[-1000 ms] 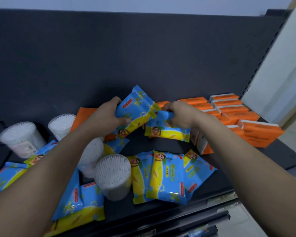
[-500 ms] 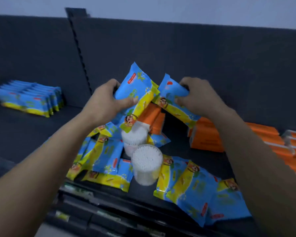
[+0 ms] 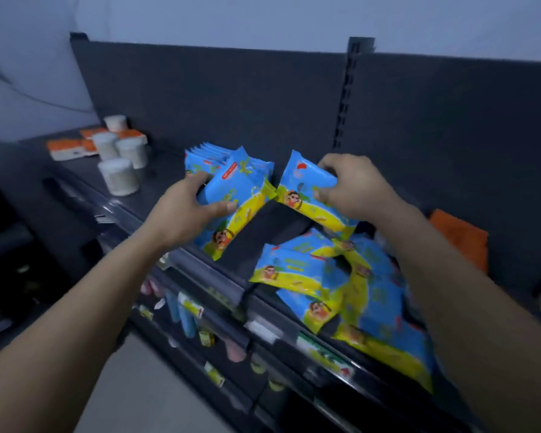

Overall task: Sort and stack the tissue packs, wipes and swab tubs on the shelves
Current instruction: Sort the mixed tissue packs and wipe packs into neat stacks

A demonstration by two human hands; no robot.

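Several loose wipes packs [image 3: 341, 285] lie jumbled and overlapping at the lower right of the frame, on the front of the shelf [image 3: 200, 270], so the sorting looks far from finished. Just above and behind that heap, both hands are raised and full. The left hand [image 3: 188, 210] grips one blue-and-yellow pack [image 3: 235, 195], thumb across its face and fingers round its far edge. The right hand [image 3: 353, 185] has its fingers curled over the upper end of a second pack [image 3: 306, 189]. The yellow ends of the two nearly meet at mid-frame. Right behind the left hand's load stands a tidy row of wipes [image 3: 206, 154], set on edge. Farther off, at the upper left, white swab tubs [image 3: 117, 176] cluster together, with orange tissue packs [image 3: 66, 148] beyond them. The step in hand appears to be bringing this pair to the row. The next move likely calls for turning each one upright and tucking it against the near end without tipping those already standing.
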